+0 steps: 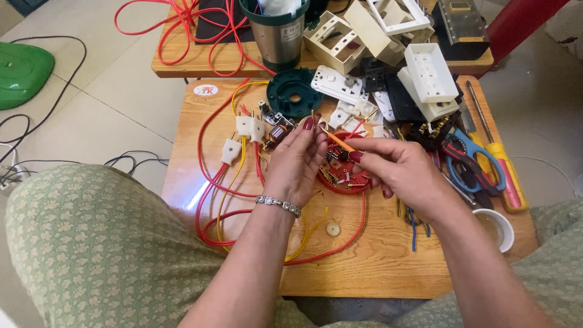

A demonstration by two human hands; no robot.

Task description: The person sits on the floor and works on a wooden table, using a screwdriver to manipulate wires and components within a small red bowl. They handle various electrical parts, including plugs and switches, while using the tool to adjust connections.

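My left hand point(296, 163) and my right hand point(404, 172) meet above the middle of a small wooden table point(364, 267). Both pinch a thin orange wire point(337, 141) that runs between the fingertips. The left fingers hold its upper end, where a small metal piece seems to sit, too small to tell. A silver bracelet point(278, 204) is on my left wrist. Beneath the hands lies a red round lid point(349, 181) holding several small brass parts.
Red and yellow wires with white plugs point(243, 135) lie at the left. A dark green round part point(294, 92), white socket housings point(430, 76), scissors point(470, 159), a yellow-handled screwdriver point(504, 165), a small cup point(497, 228) and a white gear point(332, 229) crowd the table. A green-based appliance point(278, 30) stands behind.
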